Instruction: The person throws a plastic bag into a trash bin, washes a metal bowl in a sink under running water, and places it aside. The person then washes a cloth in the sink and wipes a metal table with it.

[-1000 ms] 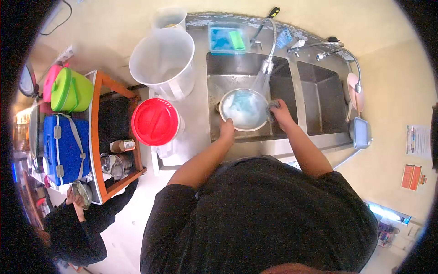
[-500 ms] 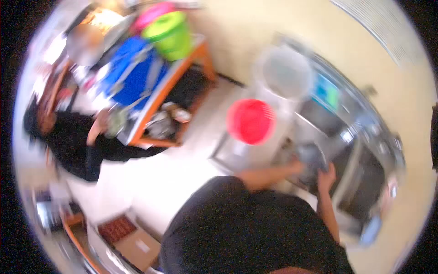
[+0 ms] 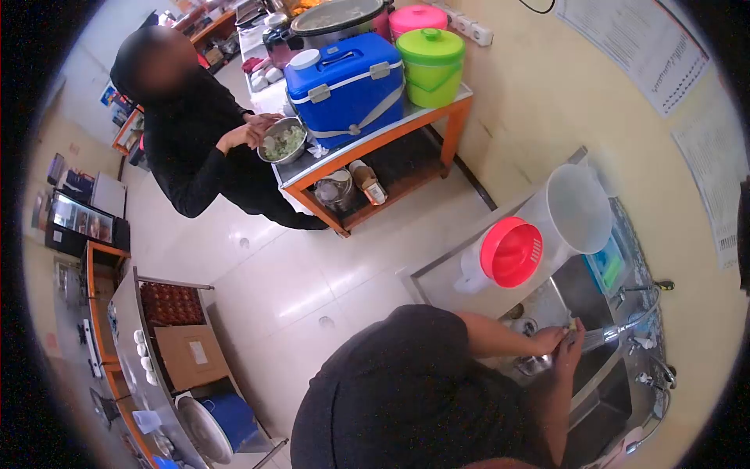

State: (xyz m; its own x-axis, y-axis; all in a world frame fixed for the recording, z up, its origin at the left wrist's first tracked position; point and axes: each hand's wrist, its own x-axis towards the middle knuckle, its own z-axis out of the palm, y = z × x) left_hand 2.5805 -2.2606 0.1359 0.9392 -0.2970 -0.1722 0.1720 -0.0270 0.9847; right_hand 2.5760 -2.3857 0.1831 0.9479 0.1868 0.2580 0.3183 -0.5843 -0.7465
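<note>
Over the left basin of the steel sink, my left hand and my right hand are close together. Their fingers are closed around something small and pale that I cannot make out. Beside them, water sprays from the faucet head. A metal bowl lies just below my left hand, partly hidden by it. The red strainer-like container and a large translucent bucket stand on the counter beside the basin.
A person in black holds a bowl of chopped greens by an orange-framed table. On it stand a blue cooler and a green bucket. A rack with egg trays stands at the lower left.
The view has swung left, showing more of the room. My hands have come together; the bowl of suds that my left hand held is no longer between them.
</note>
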